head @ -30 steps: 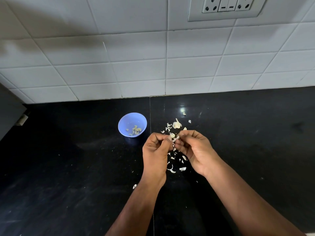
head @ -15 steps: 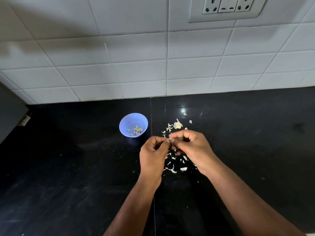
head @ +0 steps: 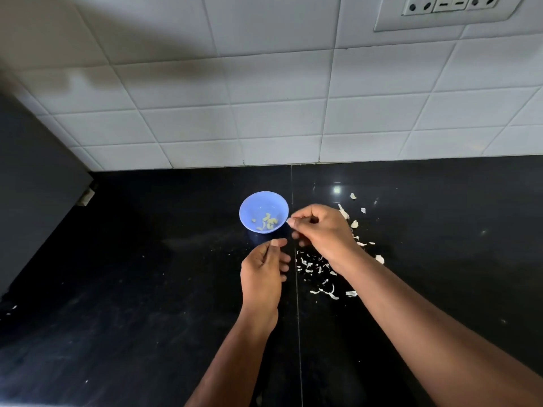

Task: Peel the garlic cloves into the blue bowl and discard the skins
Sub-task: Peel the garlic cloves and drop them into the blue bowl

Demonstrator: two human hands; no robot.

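Blue bowl (head: pixel 263 211) sits on the black countertop (head: pixel 147 289), a handful of peeled garlic cloves (head: pixel 267 221) in the bottom. Right hand (head: pixel 321 230) is just beside the bowl's right rim, fingers curled, thumb and forefinger tips pressed together at the rim edge — something small may be pinched there, but it's too tiny to make out, so I can't tell if it holds a clove. Left hand (head: pixel 263 274) hovers nearer the body, below the bowl and apart from the right hand, fingers loosely curled with thumb against forefinger; can't tell whether anything is in it either. Garlic skins (head: pixel 320 271) are scattered on the counter under and right of the right wrist, with a few bigger pieces (head: pixel 354 224) further back — could be unpeeled cloves, not sure. White tiled wall (head: pixel 264 113) behind, switch plate (head: pixel 446 10) top right.
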